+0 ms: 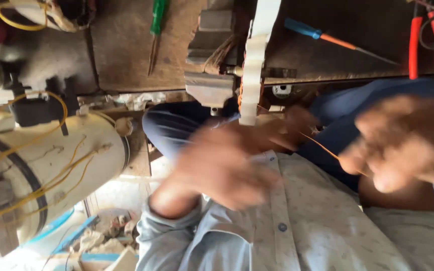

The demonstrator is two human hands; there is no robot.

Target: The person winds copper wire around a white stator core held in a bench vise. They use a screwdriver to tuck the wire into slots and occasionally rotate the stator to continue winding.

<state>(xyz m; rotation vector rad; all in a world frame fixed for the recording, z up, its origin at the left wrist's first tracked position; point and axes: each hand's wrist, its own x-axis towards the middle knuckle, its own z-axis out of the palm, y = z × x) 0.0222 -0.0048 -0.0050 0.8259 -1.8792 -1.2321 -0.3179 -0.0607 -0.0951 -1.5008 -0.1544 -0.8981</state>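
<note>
- The left hand (222,165) is in front of the lap, below the near edge of the tabletop (126,55). It is badly blurred by motion, so I cannot tell whether its grip is clenched or released.
- The right hand (403,143) is off to the right, over the blue trouser leg, with its fingers curled. It is blurred too, so its grip cannot be told for sure.
- A thin copper wire (322,146) slants between the two hands, from near a white toothed part (254,60) down to the right hand's fingers. It seems to end there, as if pinched.
- The white toothed part stands upright at the tabletop's near edge, just beside a grey metal vise (209,88).
- Farther back on the tabletop lie a green screwdriver (157,20), a blue-and-orange screwdriver (327,37) and, near the right corner, red-handled pliers (428,40).
- Off the left edge sits a white motor housing (76,160) draped with yellow wires (51,185).
- As a judgement, the step in hand is drawing the copper wire out from the toothed part. A further pull calls for even tension and a firm pinch, so that the fine strand neither kinks nor slips.
</note>
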